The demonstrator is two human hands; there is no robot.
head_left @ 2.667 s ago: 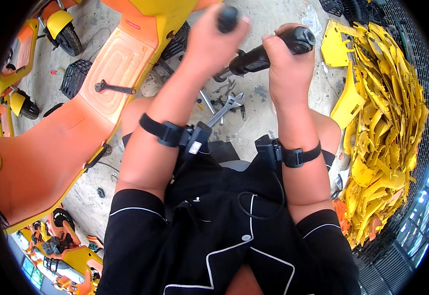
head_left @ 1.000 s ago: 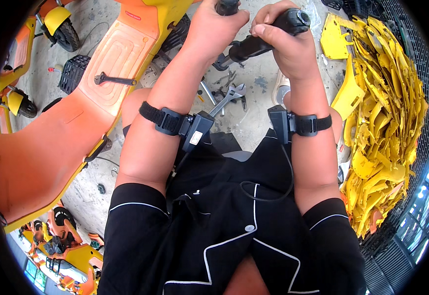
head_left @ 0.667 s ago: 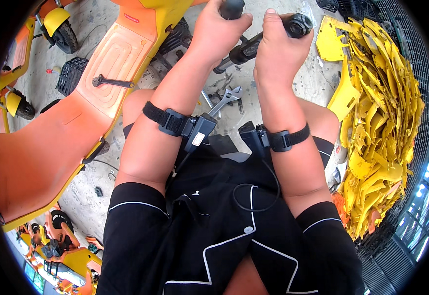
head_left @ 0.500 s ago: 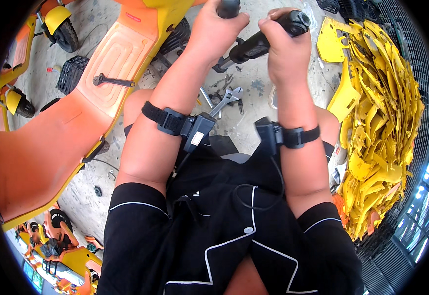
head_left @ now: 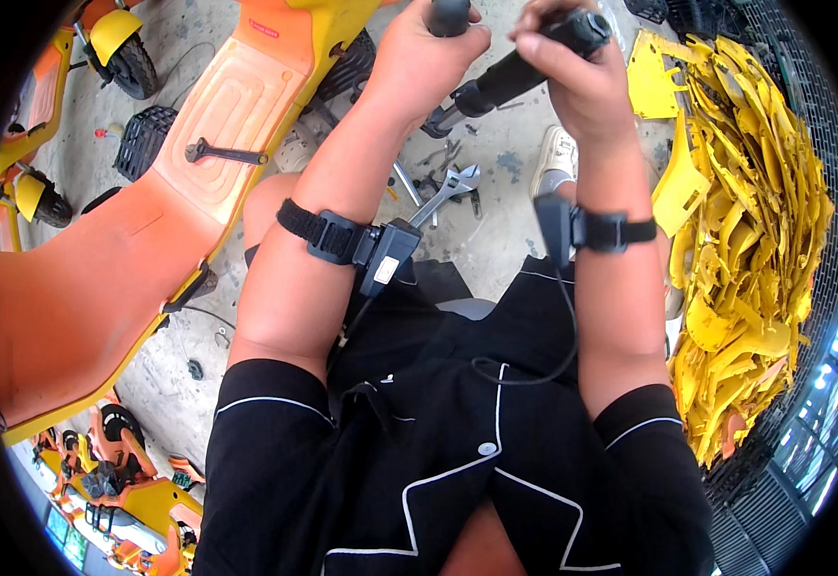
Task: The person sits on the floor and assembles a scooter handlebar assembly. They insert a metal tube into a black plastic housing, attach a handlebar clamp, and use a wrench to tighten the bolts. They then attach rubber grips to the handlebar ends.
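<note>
My left hand (head_left: 425,56), at the top middle, is closed around a black rounded handle (head_left: 449,16); the rest of that piece is hidden by the hand. To its right, a thick black tube (head_left: 520,77) slants up to the right, with a metal rod (head_left: 446,120) at its lower end. My right hand (head_left: 582,82) curls over the tube near its upper end, thumb along the near side. On the concrete below lies a silver adjustable wrench (head_left: 448,192). Another, darker adjustable wrench (head_left: 231,154) rests on the orange footboard (head_left: 209,192) of a scooter at left.
Yellow plastic panels (head_left: 755,221) are heaped along the right side. More orange and yellow scooters (head_left: 140,490) stand at the lower left, and a black basket (head_left: 143,142) sits beyond the footboard. Small loose parts (head_left: 448,154) lie scattered on the floor near the silver wrench.
My right hand and forearm have moved right, and the tube's upper end has shifted slightly right. The right fingers have changed position on it. A white shoe now shows. My left hand has barely moved.
</note>
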